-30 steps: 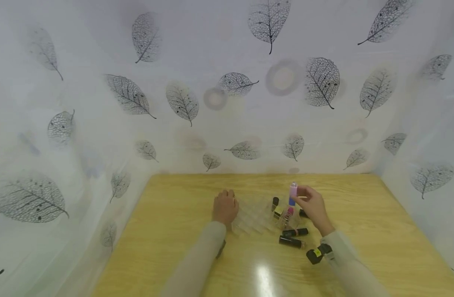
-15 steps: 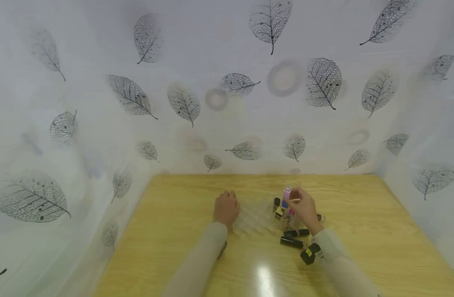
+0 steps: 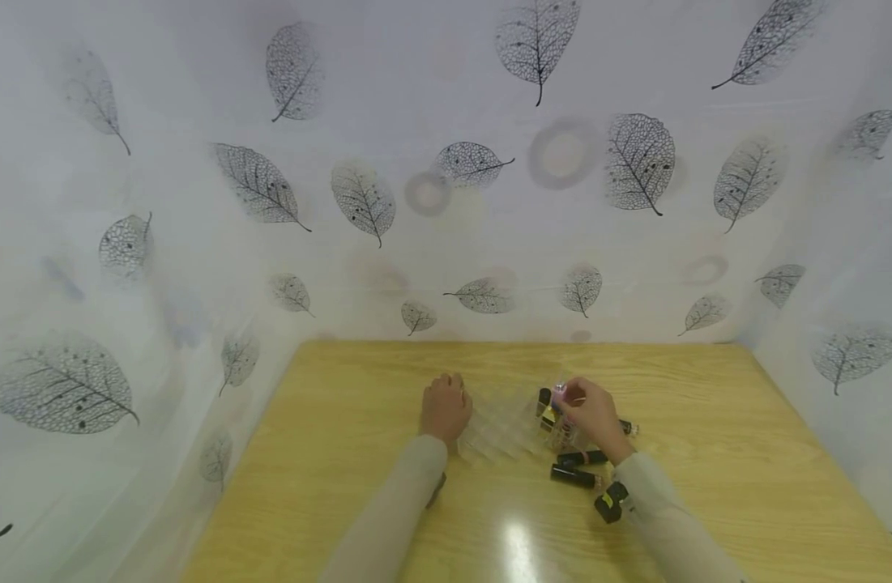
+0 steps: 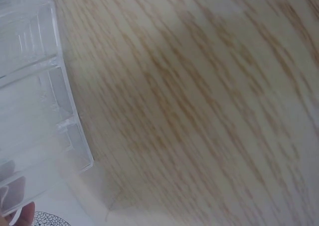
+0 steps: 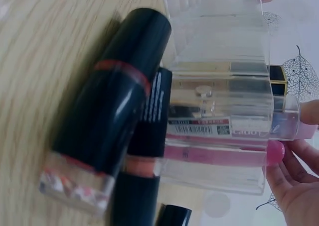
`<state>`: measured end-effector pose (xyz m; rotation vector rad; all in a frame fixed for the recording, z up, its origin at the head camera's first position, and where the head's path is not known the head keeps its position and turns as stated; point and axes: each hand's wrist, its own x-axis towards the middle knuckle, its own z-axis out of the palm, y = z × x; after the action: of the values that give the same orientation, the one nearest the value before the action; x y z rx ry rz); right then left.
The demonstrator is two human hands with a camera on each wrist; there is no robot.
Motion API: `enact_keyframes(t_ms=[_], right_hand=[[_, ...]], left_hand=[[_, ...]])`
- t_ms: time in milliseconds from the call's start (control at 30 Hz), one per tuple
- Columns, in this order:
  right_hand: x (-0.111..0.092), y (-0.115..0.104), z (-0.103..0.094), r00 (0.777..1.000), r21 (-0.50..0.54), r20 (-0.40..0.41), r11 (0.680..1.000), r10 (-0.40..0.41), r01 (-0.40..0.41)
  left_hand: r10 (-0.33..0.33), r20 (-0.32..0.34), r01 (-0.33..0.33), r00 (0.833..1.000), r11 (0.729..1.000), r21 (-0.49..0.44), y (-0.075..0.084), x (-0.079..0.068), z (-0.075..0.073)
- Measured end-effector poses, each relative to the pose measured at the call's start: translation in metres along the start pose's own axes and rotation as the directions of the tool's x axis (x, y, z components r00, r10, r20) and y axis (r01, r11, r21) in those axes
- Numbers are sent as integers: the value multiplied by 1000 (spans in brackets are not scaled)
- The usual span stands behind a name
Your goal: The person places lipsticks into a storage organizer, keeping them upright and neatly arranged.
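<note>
A clear plastic lipstick organizer (image 3: 498, 425) with many compartments lies on the table. My left hand (image 3: 446, 407) grips its left end; in the left wrist view, fingers (image 4: 27, 213) show at and through its clear wall (image 4: 65, 86). My right hand (image 3: 595, 414) pinches a pink-and-blue lipstick (image 3: 558, 393) upright at the organizer's right end. In the right wrist view, that lipstick (image 5: 286, 124) is partly inside a compartment's opening. Beside it stand a bright pink tube (image 5: 219, 155) and a black, gold-banded lipstick (image 5: 277, 81), both in compartments.
Two black lipsticks, one with a red ring (image 5: 107, 106) and one with a pinkish band (image 5: 144, 161), lie in front of the organizer's right end. Another dark tube (image 3: 628, 427) lies behind the right wrist. Leaf-printed sheeting (image 3: 489, 235) surrounds the wooden table (image 3: 343, 389).
My right hand has carried the pink-and-blue lipstick left and down to the organizer, and less of the tube shows now. My left hand has stayed on the left end.
</note>
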<state>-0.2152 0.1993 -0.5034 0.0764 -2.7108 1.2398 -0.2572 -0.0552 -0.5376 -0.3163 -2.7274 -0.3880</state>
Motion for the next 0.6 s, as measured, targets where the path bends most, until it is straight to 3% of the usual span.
enact_keyframes(t_ms=[267,600], right_hand=[[0,-1,-4,998,-108,63,994,10,-3],[3,-6,-8,990,-171,141,984,-24,49]], left_hand=[[-3,8,4,1000,1000,-8,1,-1,-2],[0,7,0,1000,1000,0,2,0,-4]])
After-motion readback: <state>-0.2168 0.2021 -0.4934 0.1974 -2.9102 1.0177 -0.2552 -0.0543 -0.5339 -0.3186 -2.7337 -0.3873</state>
